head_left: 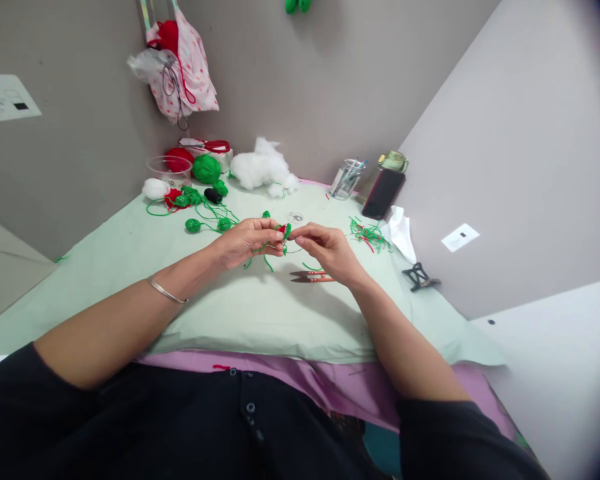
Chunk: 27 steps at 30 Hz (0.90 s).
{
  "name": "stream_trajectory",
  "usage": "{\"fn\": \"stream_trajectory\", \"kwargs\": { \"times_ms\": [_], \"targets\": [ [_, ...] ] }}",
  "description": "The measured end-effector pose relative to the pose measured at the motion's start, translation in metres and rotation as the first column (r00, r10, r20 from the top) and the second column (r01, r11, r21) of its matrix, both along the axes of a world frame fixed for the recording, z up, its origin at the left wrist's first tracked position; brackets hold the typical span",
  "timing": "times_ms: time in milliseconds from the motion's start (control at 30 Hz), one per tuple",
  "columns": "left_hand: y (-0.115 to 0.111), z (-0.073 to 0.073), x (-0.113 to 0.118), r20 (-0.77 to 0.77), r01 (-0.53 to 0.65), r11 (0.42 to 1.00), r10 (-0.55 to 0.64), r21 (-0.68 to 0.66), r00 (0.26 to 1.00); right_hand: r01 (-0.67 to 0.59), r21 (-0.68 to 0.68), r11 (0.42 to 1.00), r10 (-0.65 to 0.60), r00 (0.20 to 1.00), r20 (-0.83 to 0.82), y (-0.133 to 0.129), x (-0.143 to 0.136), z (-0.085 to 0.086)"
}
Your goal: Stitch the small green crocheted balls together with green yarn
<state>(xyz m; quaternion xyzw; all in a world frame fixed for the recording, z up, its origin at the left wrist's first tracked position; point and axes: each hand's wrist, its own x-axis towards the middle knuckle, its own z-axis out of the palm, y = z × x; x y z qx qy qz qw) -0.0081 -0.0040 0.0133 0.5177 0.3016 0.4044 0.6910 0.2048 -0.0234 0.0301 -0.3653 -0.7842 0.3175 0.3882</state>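
My left hand point(250, 241) is closed around a small red and green crocheted piece point(287, 232), held above the middle of the table. Close beside it, the fingers of my right hand point(325, 248) are pinched together. A fine dark thread point(295, 251) loops between the piece and these fingers; whether a needle is in the pinch is too small to tell. Green yarn ends point(269, 263) hang below my left hand. Under my right hand lie orange-handled thread snips point(311, 276), blades pointing left, partly covered by the hand. A small round clear item point(295, 217) lies just behind both hands.
Green yarn balls point(207, 169), a black thread spool point(213, 195) and a clear tub point(170, 167) crowd the back left. White stuffing point(263, 167) sits at the back. Rightward are a jar point(347, 179), a phone point(384, 193), yarn scraps point(370, 235) and a black claw clip point(420, 277).
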Motion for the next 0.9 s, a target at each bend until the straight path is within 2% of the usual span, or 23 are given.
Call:
{"fn": "stream_trajectory", "kwargs": {
  "times_ms": [200, 300, 467, 700, 733, 800, 900],
  "targets": [
    [-0.002, -0.003, 0.003, 0.003, 0.008, 1.0, -0.008, 0.02, 1.0, 0.031, -0.045, 0.999, -0.034, 0.996, -0.078, 0.006, -0.002, -0.007],
    [-0.002, -0.004, 0.005, 0.007, -0.037, 0.998, 0.036, 0.041, 0.999, 0.054, -0.082, 0.995, -0.058, 0.997, -0.057, 0.007, -0.003, -0.007],
    [-0.002, -0.008, 0.008, -0.022, -0.079, 0.993, 0.081, 0.09, 0.996, 0.015, -0.122, 0.992, -0.018, 1.0, -0.019, 0.004, -0.005, -0.004],
    [0.002, -0.016, 0.01, -0.014, -0.067, 0.995, 0.068, 0.079, 0.998, 0.023, -0.164, 0.986, -0.053, 0.983, -0.177, 0.009, -0.009, -0.016],
    [0.002, -0.016, 0.01, -0.003, -0.075, 0.995, 0.075, 0.069, 0.997, 0.044, -0.136, 0.99, -0.069, 0.981, -0.183, 0.009, -0.009, -0.017],
    [0.002, -0.016, 0.01, 0.012, -0.096, 0.994, 0.095, 0.052, 0.995, 0.143, 0.006, 0.99, -0.141, 0.978, -0.152, 0.007, -0.009, -0.017],
    [0.002, -0.016, 0.011, 0.001, -0.123, 0.991, 0.123, 0.043, 0.992, 0.272, 0.305, 0.912, -0.271, 0.961, -0.048, 0.002, -0.009, -0.013]
  ]
}}
